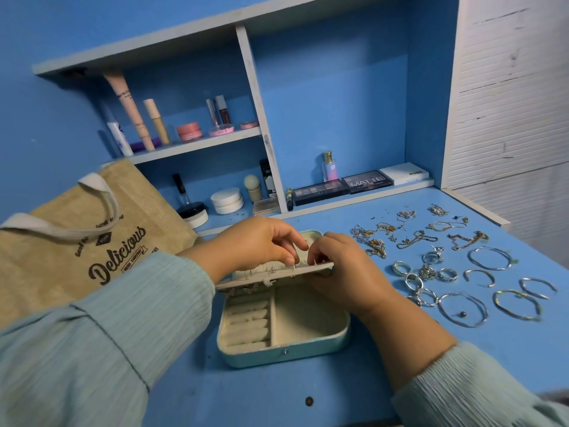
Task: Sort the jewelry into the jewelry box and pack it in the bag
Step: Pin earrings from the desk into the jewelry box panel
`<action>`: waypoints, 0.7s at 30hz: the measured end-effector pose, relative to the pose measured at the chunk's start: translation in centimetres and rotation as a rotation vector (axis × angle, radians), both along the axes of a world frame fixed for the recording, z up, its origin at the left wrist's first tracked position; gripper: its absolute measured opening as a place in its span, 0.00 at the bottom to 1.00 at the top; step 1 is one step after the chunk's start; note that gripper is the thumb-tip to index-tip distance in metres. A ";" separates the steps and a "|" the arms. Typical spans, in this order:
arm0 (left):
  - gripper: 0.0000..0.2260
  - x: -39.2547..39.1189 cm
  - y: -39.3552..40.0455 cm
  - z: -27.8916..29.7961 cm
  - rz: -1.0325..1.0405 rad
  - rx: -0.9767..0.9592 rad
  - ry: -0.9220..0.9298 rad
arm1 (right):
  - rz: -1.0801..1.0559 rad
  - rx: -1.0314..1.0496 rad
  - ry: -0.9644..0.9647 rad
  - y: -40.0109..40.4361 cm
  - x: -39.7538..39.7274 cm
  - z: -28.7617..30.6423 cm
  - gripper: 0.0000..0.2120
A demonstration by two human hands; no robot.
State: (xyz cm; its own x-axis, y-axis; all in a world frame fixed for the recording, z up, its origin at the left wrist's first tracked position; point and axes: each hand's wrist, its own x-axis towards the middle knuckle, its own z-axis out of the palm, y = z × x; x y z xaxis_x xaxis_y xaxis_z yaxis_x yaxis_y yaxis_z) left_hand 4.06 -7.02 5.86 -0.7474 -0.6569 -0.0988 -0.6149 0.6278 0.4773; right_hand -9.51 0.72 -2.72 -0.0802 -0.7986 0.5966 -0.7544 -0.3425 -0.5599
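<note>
A pale teal jewelry box (284, 349) lies open on the blue desk, with ring rolls on its left and a bare compartment on its right. A cream earring panel (255, 280) is raised above the tray, with butterfly studs on its underside. My left hand (258, 241) pinches a small earring (294, 266) at the panel's top edge. My right hand (345, 269) grips the panel's right end, fingers curled over it. To the right of the box lie loose chains (375, 240), rings (428, 272) and large hoops (489, 257). The jute bag (77, 241) lies at the left.
Cosmetics stand on the shelves (197, 144) behind the desk: tubes, jars, a perfume bottle (329, 166) and eyeshadow palettes (366, 181). A white slatted panel (508, 87) closes off the right side. The desk's right edge runs just past the hoops.
</note>
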 end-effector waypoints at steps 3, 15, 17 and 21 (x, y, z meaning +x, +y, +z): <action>0.15 0.0 0.0 -0.1 -0.011 -0.020 -0.012 | 0.000 0.004 0.005 0.0 0.0 0.0 0.07; 0.15 0.0 -0.2 -0.3 -0.016 0.010 -0.036 | -0.009 0.012 0.011 0.1 0.0 0.1 0.05; 0.13 0.0 -0.3 -0.1 -0.016 0.019 -0.054 | -0.011 0.011 0.005 0.0 0.0 0.1 0.05; 0.09 -0.1 -0.5 0.2 -0.021 -0.059 -0.138 | -0.012 -0.002 -0.002 0.0 0.0 0.1 0.06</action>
State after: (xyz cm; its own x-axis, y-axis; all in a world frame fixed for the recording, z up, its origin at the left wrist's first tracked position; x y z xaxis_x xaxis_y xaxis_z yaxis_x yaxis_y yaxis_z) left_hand 3.97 -7.51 6.01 -0.7434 -0.6487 -0.1631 -0.6582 0.6659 0.3512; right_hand -9.47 0.72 -2.66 -0.0915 -0.7964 0.5977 -0.7574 -0.3340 -0.5611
